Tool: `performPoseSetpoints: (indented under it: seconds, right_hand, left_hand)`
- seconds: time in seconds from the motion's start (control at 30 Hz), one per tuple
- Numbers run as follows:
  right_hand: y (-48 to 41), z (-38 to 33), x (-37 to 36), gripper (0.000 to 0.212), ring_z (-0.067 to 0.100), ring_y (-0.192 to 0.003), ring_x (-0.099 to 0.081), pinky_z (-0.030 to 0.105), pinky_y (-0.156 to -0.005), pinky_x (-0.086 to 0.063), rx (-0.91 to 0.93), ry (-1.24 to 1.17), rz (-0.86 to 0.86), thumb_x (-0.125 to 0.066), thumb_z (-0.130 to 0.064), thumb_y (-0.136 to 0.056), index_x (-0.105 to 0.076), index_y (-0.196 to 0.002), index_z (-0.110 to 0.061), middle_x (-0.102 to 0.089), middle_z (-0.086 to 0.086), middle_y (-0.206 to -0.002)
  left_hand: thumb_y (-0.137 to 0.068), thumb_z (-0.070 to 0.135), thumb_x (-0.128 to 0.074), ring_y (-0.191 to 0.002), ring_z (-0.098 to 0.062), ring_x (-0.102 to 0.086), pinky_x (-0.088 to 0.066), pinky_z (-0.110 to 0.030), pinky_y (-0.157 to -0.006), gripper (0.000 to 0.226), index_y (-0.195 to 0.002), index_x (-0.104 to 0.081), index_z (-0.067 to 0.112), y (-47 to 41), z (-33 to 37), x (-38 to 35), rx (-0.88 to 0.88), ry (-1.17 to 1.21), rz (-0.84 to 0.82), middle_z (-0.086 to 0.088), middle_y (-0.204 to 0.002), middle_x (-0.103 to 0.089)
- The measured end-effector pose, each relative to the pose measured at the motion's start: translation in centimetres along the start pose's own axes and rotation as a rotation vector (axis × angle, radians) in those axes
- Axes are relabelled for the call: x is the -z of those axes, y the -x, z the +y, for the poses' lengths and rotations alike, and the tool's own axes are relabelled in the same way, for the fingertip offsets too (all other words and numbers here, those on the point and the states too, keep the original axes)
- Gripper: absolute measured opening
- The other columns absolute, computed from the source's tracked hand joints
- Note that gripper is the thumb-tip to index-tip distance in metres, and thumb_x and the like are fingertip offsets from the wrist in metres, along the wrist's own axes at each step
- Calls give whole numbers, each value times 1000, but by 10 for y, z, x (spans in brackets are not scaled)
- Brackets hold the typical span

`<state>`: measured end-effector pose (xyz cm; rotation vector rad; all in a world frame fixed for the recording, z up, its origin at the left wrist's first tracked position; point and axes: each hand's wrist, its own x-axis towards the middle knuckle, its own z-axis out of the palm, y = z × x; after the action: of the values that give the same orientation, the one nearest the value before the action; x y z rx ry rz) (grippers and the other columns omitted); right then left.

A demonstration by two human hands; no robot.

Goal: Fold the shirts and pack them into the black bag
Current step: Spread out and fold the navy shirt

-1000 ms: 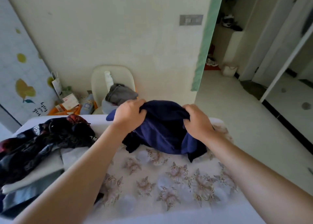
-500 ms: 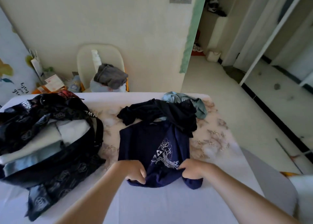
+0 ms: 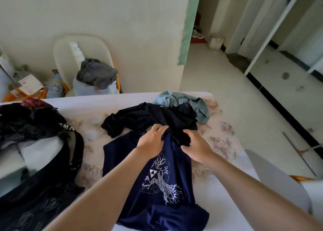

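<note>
A navy shirt [image 3: 155,183] with a white tree print lies spread face up on the table, its hem bunched near me. My left hand [image 3: 151,142] rests on its collar area with fingers fairly straight, the tips at the edge of a crumpled black shirt [image 3: 148,119]. My right hand [image 3: 196,147] is beside it, its fingers and thumb curled round a fold of the black shirt that overlaps the navy shirt's shoulder. A pale blue-green shirt [image 3: 185,100] lies bunched behind the black one. The open black bag [image 3: 73,154] stands at the left with folded clothes inside.
The table [image 3: 222,138] has a floral cover, and its right edge drops to the floor. A cream chair [image 3: 64,56] with a grey garment [image 3: 97,73] stands behind the table by the wall. A grey chair back [image 3: 279,180] is at the right.
The navy shirt went from bunched in both hands to laid out flat. Both hands then moved from its hem up to its collar, by the black shirt.
</note>
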<state>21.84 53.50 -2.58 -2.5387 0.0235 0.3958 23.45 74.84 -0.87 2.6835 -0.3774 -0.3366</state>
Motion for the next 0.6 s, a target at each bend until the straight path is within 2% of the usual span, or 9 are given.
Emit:
performPoseSetpoints:
  seconds: [0.07, 0.1, 0.2, 0.3, 0.4, 0.47, 0.53, 0.57, 0.6]
  right_hand:
    - [-25, -1, -4, 90, 17, -130, -50, 31, -88, -50, 9, 28, -1, -68, -38, -84, -12, -155, -40, -4, -8, -165]
    - [-35, -2, -7, 96, 17, -127, -53, 30, -82, -51, 19, 58, -1, -69, -40, -84, -3, -154, -44, 9, -11, -165]
    - [-65, -9, -11, 96, 19, -96, -65, 28, -63, -53, 110, 174, 64, -63, -40, -91, 11, -152, -49, 24, -9, -163]
    - [-99, -10, 0, 90, 23, -92, -67, 33, -66, -53, 128, 292, 144, -60, -33, -94, 5, -155, -41, -4, 3, -165]
    - [-121, -4, 14, 61, 29, -109, -63, 39, -85, -54, 72, 334, 81, -58, -22, -95, -36, -151, -27, -51, 7, -140]
    - [-126, -3, 20, 40, 29, -118, -60, 38, -93, -50, 63, 240, 79, -58, -19, -96, -58, -136, -19, -64, 7, -130]
    - [-130, -11, 30, 31, 31, -114, -61, 37, -93, -48, 106, 140, 186, -59, -18, -96, -65, -126, -13, -66, 10, -122]
    - [-133, -18, 37, 28, 31, -111, -61, 36, -92, -47, 135, 88, 270, -59, -16, -96, -66, -123, -11, -66, 11, -120]
    - [-137, -27, 45, 26, 30, -110, -60, 36, -93, -45, 157, 43, 344, -58, -14, -96, -66, -121, -9, -65, 11, -118]
  left_hand:
    - [-93, 13, -55, -124, -23, -50, -55, -39, -79, 83, -155, -5, 37, -33, -2, -3, 33, -154, 35, 2, -161, -9]
    - [-92, 14, -57, -118, -24, -53, -55, -36, -71, 91, -155, 6, 37, -48, -5, -5, 58, -231, 48, 0, -164, 0]
    - [-93, 26, -60, -105, -26, -60, -48, -32, -58, 101, -151, 22, 38, -83, -20, -8, 121, -328, 82, -6, -164, 11]
    - [-95, 36, -59, -106, -31, -62, -48, -36, -62, 86, -155, 4, 39, -106, -42, -2, 177, -234, 1, -6, -162, -10]
    - [-97, 31, -56, -104, -31, -61, -54, -41, -74, 58, -149, -31, 35, -118, -57, 3, 135, -213, -59, -3, -136, -42]
    - [-96, 33, -58, -96, -28, -63, -52, -40, -68, 64, -150, -24, 36, -123, -55, 9, 125, -192, -38, -2, -120, -50]
    - [-95, 39, -59, -79, -24, -61, -44, -35, -57, 87, -154, 4, 40, -126, -51, 19, 170, -167, -21, -3, -104, -54]
    - [-94, 42, -59, -76, -23, -60, -43, -34, -57, 91, -153, 10, 40, -130, -49, 24, 190, -177, -44, -4, -100, -58]
    - [-94, 43, -58, -78, -24, -61, -45, -34, -59, 87, -154, 5, 40, -134, -48, 29, 207, -188, -86, -5, -99, -62]
